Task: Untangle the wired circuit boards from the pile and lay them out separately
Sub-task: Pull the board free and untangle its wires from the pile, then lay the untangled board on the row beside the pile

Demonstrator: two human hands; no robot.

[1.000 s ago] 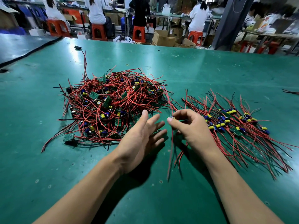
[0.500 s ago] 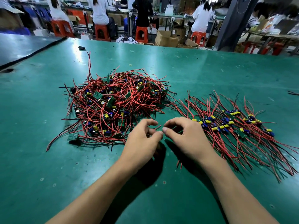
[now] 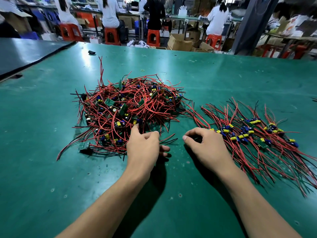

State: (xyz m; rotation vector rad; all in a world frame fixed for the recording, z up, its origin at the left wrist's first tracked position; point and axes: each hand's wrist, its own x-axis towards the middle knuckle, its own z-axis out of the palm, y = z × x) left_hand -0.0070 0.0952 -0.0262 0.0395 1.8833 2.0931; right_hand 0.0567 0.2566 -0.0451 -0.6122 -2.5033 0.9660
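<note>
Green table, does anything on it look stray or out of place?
Yes: a small yellow ring lies alone beyond the tangled pile of red-wired circuit boards, and a small black object sits alone near the far edge, too small to identify.

Green matte worktop (image 3: 223, 74). Tangled pile of green circuit boards with red and black wires (image 3: 130, 107) left of centre; row of separated wired boards (image 3: 248, 133) laid out at right. Left hand (image 3: 144, 148), fingers curled, touches pile's near edge. Right hand (image 3: 205, 148), fingers curled, just beside row's left end. Grip unclear for both.
</note>
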